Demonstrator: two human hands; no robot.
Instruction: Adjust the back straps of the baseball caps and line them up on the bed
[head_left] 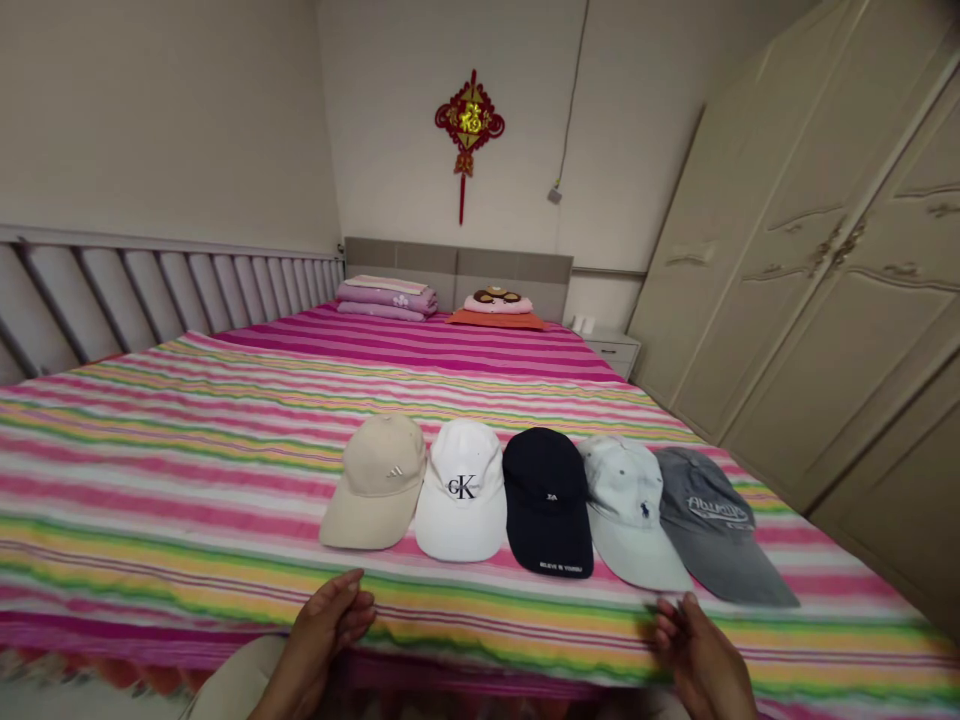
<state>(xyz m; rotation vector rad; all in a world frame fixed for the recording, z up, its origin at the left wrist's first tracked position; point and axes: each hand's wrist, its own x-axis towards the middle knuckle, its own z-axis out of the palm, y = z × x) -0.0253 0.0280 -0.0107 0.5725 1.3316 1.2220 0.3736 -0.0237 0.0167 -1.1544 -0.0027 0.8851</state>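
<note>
From seven round to four o'clock: a beige cap (pixel 373 500) with a small white mark, a white cap (pixel 460 530) with black letters, a near-black cap (pixel 546 525) with white lettering, a pale mint cap (pixel 626 535) with a navy emblem, a grey cap (pixel 709 555) with whitish script. The cover (pixel 187 480) is striped pink, white, yellow and green; at twelve o'clock, the wall hanging (pixel 471 118) is red and gold.

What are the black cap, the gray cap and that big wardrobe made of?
The black cap looks like matte woven cloth, maybe cotton: no shine, soft-looking rounded crown. The gray cap seems cloth too, perhaps cotton, with a dull, slightly uneven gray. The wardrobe could be painted wood or board: its smooth, pale doors have raised trim.
</note>
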